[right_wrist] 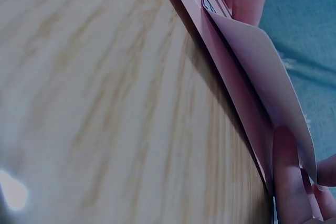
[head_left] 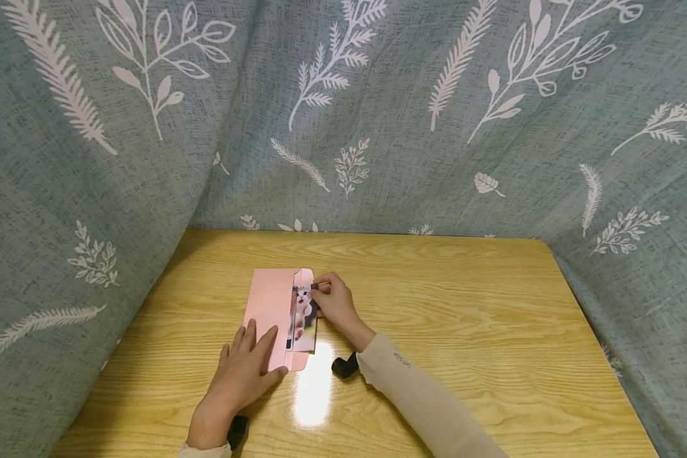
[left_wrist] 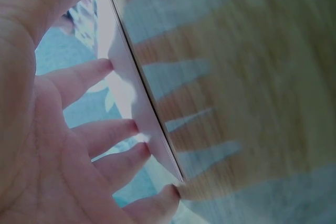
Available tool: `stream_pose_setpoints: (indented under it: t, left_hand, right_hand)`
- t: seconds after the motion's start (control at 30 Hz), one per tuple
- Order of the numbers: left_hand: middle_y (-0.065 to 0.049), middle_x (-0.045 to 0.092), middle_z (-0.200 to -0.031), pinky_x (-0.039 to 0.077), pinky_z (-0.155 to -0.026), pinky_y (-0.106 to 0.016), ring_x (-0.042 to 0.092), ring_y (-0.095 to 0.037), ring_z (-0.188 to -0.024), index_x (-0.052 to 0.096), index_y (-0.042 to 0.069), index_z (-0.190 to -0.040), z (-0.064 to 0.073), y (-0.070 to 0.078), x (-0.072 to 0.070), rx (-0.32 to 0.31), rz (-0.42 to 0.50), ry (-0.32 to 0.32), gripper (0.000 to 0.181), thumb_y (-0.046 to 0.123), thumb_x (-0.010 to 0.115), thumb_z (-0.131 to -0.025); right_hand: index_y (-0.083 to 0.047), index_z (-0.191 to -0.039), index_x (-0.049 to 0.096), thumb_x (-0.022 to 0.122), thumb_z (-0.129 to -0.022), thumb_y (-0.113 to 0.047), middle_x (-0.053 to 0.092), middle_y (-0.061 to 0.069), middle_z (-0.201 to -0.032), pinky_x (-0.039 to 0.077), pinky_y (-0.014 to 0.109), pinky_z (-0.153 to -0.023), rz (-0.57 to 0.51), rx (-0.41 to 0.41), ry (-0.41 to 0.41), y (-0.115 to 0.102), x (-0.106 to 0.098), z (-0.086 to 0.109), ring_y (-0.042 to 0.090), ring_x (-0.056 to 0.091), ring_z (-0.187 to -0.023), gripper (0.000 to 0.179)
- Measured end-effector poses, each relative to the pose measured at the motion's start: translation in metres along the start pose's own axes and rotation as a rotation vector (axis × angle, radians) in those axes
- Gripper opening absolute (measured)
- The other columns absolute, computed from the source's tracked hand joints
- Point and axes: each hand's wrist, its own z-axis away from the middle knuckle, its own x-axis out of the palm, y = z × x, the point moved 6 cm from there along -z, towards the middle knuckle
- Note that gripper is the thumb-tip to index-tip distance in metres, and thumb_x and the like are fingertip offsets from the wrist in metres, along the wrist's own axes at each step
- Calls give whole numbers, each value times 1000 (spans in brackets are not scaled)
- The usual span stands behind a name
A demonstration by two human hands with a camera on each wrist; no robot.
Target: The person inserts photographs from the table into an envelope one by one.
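A pink paper envelope [head_left: 269, 289] lies flat on the table, its open side to the right. Out of that opening sticks a kitten photo [head_left: 302, 318], partly inside the envelope. My left hand [head_left: 237, 372] rests with spread fingers on the envelope's lower left part. In the left wrist view its fingertips touch the envelope [left_wrist: 121, 80]. My right hand [head_left: 339, 305] pinches the photo's right edge near the top. In the right wrist view the photo [right_wrist: 262, 61] bends up from the envelope [right_wrist: 223, 72], with fingers [right_wrist: 290, 182] at its edge. The photo's inner end is hidden.
The wooden table [head_left: 464, 318] extends well to the right of the envelope. A grey-green leaf-patterned curtain [head_left: 343, 159] encloses the back and sides. Black wrist devices [head_left: 345, 366] sit by both cuffs. A bright reflection lies on the table below the envelope.
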Motion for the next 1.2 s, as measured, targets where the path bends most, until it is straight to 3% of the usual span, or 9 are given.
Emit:
stream_pose_setpoints:
  t: [0.3, 0.8, 1.2]
  left_hand:
    - [-34, 16, -158, 13, -108, -75, 13, -53, -145, 39, 13, -155, 0, -1, 1, -2, 7, -7, 80, 43, 73, -90]
    - [-34, 17, -158, 13, -108, -75, 13, -53, -145, 40, 13, -155, 0, 0, 1, 0, 3, 2, 79, 43, 74, -90]
    - [-34, 17, -158, 13, -108, -75, 13, -53, -145, 41, 12, -154, 0, 1, 0, -3, 7, 9, 79, 42, 74, -89]
  right_hand:
    - [2, -111, 62, 66, -91, 3, 64, 10, -89, 57, 33, -47, -26, 8, 4, 0, 7, 1, 16, 63, -59, 21]
    - [0, -116, 63, 66, -93, -1, 65, 7, -94, 57, 31, -49, 57, 14, -37, -2, 5, 7, 14, 63, -61, 23]
    - [7, -123, 58, 61, -96, 2, 68, 18, -99, 61, 35, -61, -105, 99, -130, 5, -8, 33, 26, 69, -70, 27]
